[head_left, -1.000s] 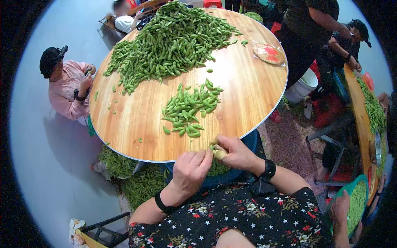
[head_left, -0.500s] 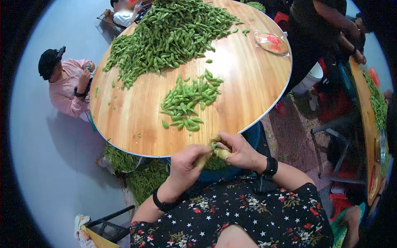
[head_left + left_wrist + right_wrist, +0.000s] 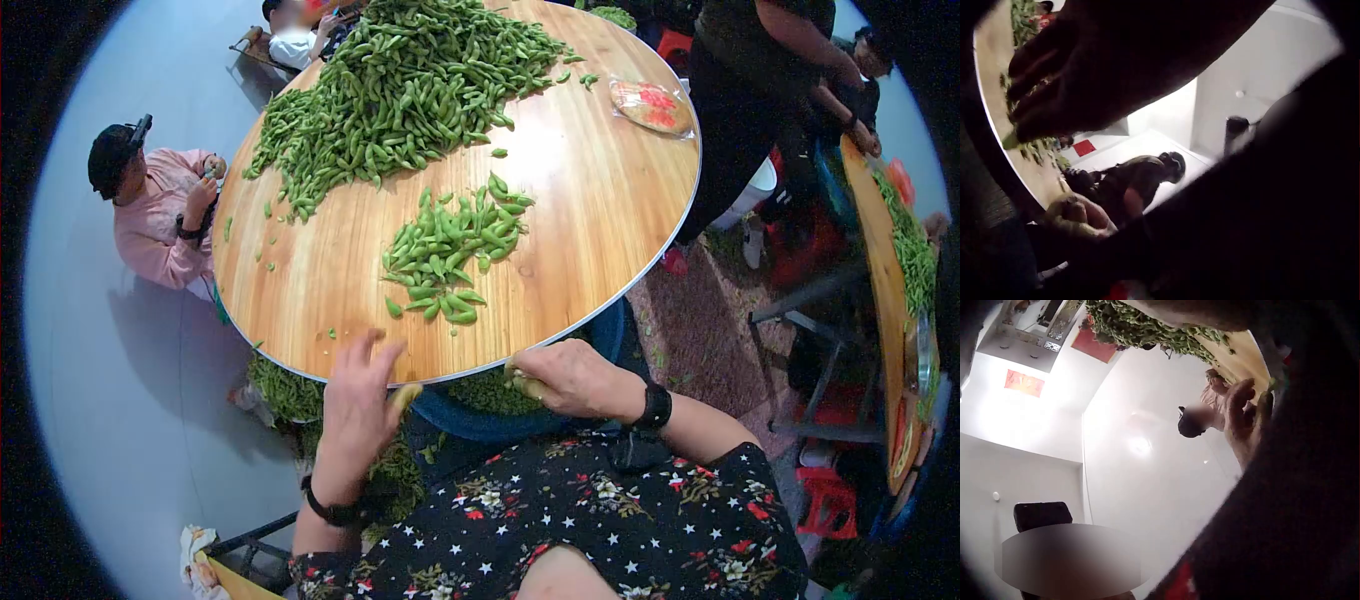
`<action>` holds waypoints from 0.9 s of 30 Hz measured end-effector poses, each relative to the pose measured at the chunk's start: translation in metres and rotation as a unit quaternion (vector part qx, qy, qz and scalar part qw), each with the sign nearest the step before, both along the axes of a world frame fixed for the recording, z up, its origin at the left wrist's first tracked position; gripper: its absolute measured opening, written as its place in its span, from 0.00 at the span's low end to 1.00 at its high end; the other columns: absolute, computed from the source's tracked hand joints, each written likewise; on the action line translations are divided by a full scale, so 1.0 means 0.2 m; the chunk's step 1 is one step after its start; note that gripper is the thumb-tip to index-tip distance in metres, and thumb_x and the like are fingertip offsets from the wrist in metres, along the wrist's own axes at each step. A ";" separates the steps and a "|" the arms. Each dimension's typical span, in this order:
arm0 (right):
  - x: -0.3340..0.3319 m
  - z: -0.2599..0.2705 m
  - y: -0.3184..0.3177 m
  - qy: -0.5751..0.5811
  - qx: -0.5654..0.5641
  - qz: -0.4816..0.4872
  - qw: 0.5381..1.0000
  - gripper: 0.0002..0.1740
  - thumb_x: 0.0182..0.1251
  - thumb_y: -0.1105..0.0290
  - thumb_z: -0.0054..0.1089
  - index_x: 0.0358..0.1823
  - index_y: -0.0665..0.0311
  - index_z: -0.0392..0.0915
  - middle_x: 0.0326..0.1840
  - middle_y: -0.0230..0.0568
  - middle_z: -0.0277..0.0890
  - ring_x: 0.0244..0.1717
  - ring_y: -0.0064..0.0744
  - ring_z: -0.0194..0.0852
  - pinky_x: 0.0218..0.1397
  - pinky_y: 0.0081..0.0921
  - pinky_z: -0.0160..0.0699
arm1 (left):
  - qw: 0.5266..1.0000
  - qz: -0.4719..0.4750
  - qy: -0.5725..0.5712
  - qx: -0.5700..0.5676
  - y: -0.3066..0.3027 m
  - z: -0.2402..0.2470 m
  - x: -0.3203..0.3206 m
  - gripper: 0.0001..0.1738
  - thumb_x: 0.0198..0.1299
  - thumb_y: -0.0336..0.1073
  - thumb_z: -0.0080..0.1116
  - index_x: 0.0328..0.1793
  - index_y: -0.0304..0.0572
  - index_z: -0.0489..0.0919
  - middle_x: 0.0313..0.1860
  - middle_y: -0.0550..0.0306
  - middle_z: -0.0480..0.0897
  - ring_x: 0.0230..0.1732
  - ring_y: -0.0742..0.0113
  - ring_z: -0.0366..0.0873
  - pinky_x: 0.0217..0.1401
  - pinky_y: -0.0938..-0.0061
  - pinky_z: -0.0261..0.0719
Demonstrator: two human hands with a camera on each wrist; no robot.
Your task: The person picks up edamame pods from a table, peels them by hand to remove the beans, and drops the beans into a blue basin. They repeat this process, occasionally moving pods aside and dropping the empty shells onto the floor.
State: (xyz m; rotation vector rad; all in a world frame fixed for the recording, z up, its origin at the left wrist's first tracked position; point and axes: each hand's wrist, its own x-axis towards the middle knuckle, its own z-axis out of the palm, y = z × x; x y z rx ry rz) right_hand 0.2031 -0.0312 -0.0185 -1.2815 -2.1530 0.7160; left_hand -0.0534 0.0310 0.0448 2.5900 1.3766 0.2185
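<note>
In the head view my left hand [image 3: 358, 408] is open, its fingers spread over the near edge of the round wooden table [image 3: 580, 250]. A yellowish covering wraps its thumb [image 3: 404, 398]. My right hand [image 3: 578, 378] is at the same edge, its fingers curled toward the yellow-covered thumb; no pod shows between them. A blue basin [image 3: 470, 425] holding green beans [image 3: 498, 392] sits below the right hand. Just beyond the hands lies a small group of green soybean pods [image 3: 455, 245]. Farther back rises a large heap of pods [image 3: 400, 110].
A flat round packet in clear wrap [image 3: 652, 106] lies at the table's right. More green pods [image 3: 285, 385] are under the left edge. A person in pink [image 3: 165, 215] sits at the left. Another person in black [image 3: 745, 110] stands at the right, near a white bucket [image 3: 752, 192].
The two hands worked together at a green pod; now they are apart. My left hand has moved left and spread its fingers. The right hand stays near the edge, fingers curled.
</note>
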 end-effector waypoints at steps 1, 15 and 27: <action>0.00 0.02 0.00 -0.004 -0.020 -0.003 1.000 0.10 0.61 0.69 0.54 0.42 0.65 0.71 0.25 0.52 0.72 0.32 0.54 0.76 0.35 0.41 0.74 | 0.997 -0.037 -0.043 0.052 0.07 -0.03 0.04 0.24 0.48 0.37 0.67 0.53 0.44 0.76 0.56 0.48 0.74 0.55 0.48 0.73 0.54 0.58 0.73; 0.09 0.18 0.07 0.298 -0.237 -0.088 0.921 0.11 0.74 0.66 0.41 0.48 0.67 0.66 0.32 0.36 0.74 0.23 0.19 0.74 0.23 0.18 0.71 | 0.984 -0.092 -0.018 0.153 0.64 0.02 0.45 0.12 0.50 0.36 0.64 0.42 0.46 0.83 0.43 0.50 0.80 0.46 0.50 0.75 0.50 0.62 0.74; 0.11 0.11 0.10 0.330 -0.168 -0.111 0.922 0.12 0.74 0.67 0.43 0.50 0.67 0.67 0.26 0.34 0.72 0.16 0.18 0.66 0.18 0.17 0.65 | 0.964 -0.153 -0.098 0.194 0.62 -0.11 0.59 0.08 0.55 0.33 0.60 0.41 0.45 0.81 0.39 0.53 0.81 0.42 0.54 0.78 0.44 0.63 0.72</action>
